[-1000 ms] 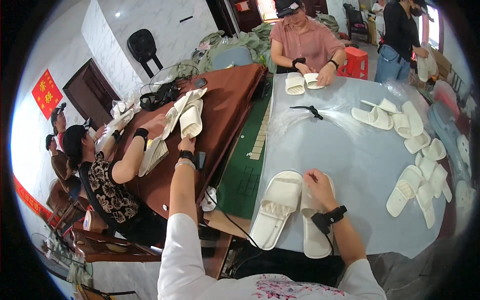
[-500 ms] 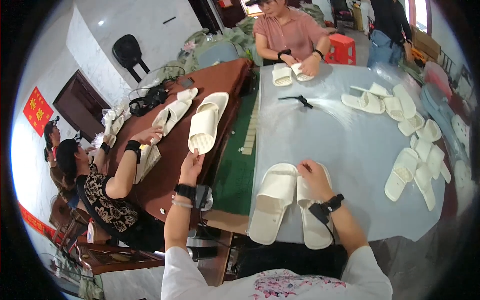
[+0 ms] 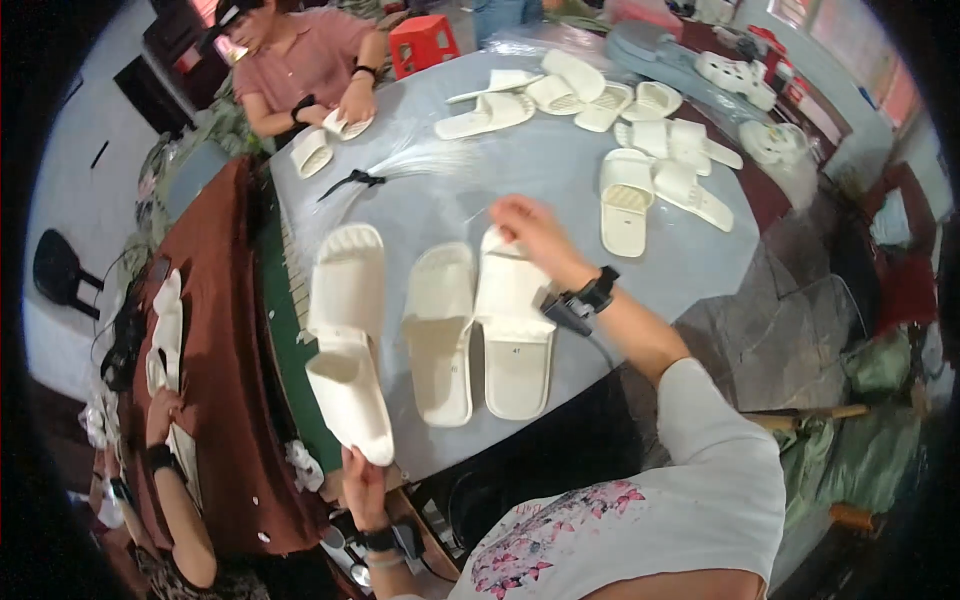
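My left hand point(image 3: 365, 490) grips the near end of a long white slipper point(image 3: 350, 285) at the left edge of the grey-covered table point(image 3: 590, 355). Whether a second slipper overlaps it I cannot tell. To its right two white slippers lie side by side, soles down: a middle slipper point(image 3: 440, 300) and a right slipper point(image 3: 512, 310). Above the toe of the right one is my right hand point(image 3: 535, 235), its fingers closed together. A faint thin line shows by the fingertips; what they hold is too small to make out.
Farther back lies a bundle of clear thin strands point(image 3: 425, 155) with a black tie point(image 3: 365, 178). Several loose slippers point(image 3: 625, 205) spread along the right. Across the table a person point(image 3: 310, 75) handles two slippers. Another person's arm point(image 3: 185, 500) reaches over the brown table point(image 3: 205, 370).
My view has swung to the right. My left hand has brought its slipper from above the brown table to beside the two slippers. My right hand has moved to the right slipper's toe end.
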Demonstrator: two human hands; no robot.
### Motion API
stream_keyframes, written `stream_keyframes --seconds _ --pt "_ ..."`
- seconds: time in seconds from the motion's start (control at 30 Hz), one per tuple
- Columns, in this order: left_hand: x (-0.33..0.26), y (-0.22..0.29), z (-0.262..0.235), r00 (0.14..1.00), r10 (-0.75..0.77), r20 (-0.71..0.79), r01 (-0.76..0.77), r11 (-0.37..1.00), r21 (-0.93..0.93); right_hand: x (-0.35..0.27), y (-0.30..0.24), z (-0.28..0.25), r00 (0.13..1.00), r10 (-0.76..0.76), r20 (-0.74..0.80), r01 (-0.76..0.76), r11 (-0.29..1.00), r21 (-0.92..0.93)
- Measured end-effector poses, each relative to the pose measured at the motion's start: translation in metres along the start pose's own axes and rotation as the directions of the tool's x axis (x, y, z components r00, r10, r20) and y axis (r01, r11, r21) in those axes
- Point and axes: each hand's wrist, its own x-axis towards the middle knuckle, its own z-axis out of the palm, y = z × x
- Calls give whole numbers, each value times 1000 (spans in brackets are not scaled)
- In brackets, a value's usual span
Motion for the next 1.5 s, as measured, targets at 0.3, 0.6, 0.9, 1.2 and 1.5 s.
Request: stream_keyframes --seconds 0.3,0.6,0.9,1.2,1.5 --pt "-11 -12 13 968 -249 -32 247 919 309 22 -105 -233 763 -436 -477 139 831 -538" --pt "13 -13 36 987 -100 -124 145 890 433 -19 -56 -176 959 -283 -33 117 497 -860" --pt "9 -27 36 987 -29 -160 95 903 418 -61 37 4 905 154 397 93 838 -537" --pt "2 -37 24 987 98 -130 -46 933 357 -64 28 20 948 208 243 -77 886 -457" --pt "-22 -25 64 964 154 -217 -84 951 298 -65 19 -26 988 131 -80 -152 904 -400"
